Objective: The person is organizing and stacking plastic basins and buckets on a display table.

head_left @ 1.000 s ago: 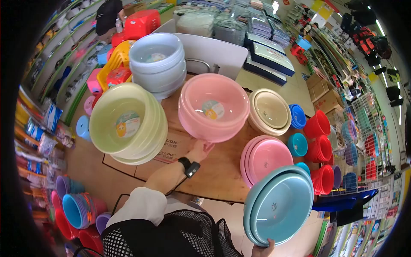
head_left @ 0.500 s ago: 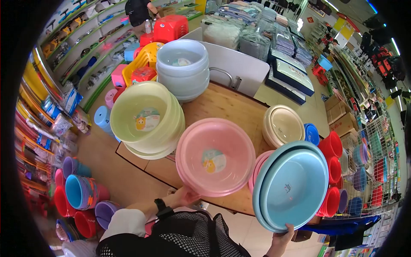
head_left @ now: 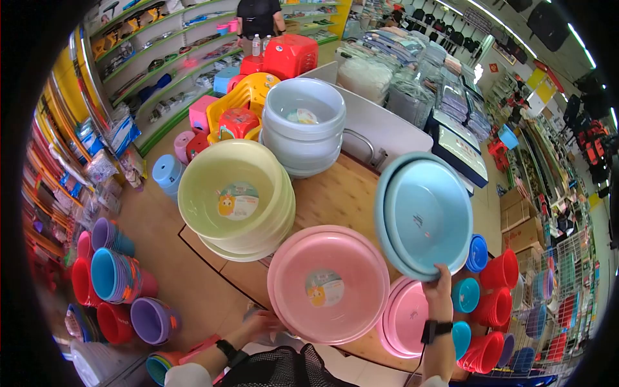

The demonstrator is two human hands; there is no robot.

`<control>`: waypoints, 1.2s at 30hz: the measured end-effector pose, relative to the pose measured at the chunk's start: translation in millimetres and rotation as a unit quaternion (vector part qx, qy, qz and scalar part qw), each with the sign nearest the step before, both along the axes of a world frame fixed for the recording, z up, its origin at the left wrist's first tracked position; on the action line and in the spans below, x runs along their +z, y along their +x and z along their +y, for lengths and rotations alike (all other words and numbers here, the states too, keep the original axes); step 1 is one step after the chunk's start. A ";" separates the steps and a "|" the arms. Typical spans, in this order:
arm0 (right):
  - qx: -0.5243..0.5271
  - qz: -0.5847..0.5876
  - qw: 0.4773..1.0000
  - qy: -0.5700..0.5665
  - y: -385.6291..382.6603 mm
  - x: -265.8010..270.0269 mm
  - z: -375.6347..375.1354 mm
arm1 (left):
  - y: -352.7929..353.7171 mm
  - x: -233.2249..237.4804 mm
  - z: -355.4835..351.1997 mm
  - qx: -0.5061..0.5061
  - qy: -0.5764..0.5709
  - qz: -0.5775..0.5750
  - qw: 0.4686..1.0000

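Observation:
Two nested light-blue basins (head_left: 429, 216) are tilted toward me at the right of the table, and my right hand (head_left: 440, 282) is closed on their near rim. Mostly hidden behind them is a cream basin (head_left: 461, 259). Nested pink basins (head_left: 354, 284) lie at the table's front middle, a round sticker on the inside bottom. At their lower-left rim is my left hand (head_left: 261, 324), its fingers stretched out and partly covered by the rim. Smaller pink basins (head_left: 407, 316) sit just below the blue ones.
Stacks of pale green basins (head_left: 235, 155) and pale blue-grey basins (head_left: 303, 97) stand on the wooden table (head_left: 322, 200) at left and back. Red buckets (head_left: 496, 306) line the right; purple buckets (head_left: 151, 319) and others stand on the left floor. A person (head_left: 258, 19) is by the shelves.
My right hand has carried the light-blue basins away from me, over the cream basin. The pink basins now sit lower in view, and my left hand's fingers have straightened. The view has shifted.

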State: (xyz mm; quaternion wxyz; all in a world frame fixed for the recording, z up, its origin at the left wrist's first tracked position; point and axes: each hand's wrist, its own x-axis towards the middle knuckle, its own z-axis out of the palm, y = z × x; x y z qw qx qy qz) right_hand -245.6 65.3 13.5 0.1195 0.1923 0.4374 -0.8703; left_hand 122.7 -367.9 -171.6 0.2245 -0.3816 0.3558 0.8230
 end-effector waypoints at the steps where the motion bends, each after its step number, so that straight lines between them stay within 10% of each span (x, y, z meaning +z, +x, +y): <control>1: 0.014 -0.025 0.999 -0.014 -29.7 -11.9 -11.0 | 11.2 -7.2 -8.9 0.000 -0.068 0.023 0.997; 7: 0.167 0.103 0.975 0.101 -161.2 -109.9 -82.8 | 158.2 -78.2 -64.6 0.199 -0.251 -0.086 0.944; 9: 0.106 -0.085 0.990 0.045 -174.7 -96.3 -125.7 | 228.7 -86.0 -68.5 0.209 -0.306 -0.161 0.915; 14: 0.120 -0.096 0.982 0.107 -192.8 -130.9 -152.4 | 324.5 -73.6 -38.9 0.229 -0.279 -0.315 0.878; 25: 0.136 -0.173 0.975 -0.014 -279.5 -264.6 -133.5 | 313.4 -57.4 21.7 0.216 -0.211 -0.370 0.879; 29: 0.222 -0.304 0.908 0.184 -257.8 -217.1 -147.4 | 308.4 -61.8 11.1 0.206 -0.218 -0.356 0.885; 36: 0.287 -0.117 0.911 0.272 -203.7 -168.8 -98.7 | 309.1 -93.1 -44.2 0.198 -0.260 -0.281 0.902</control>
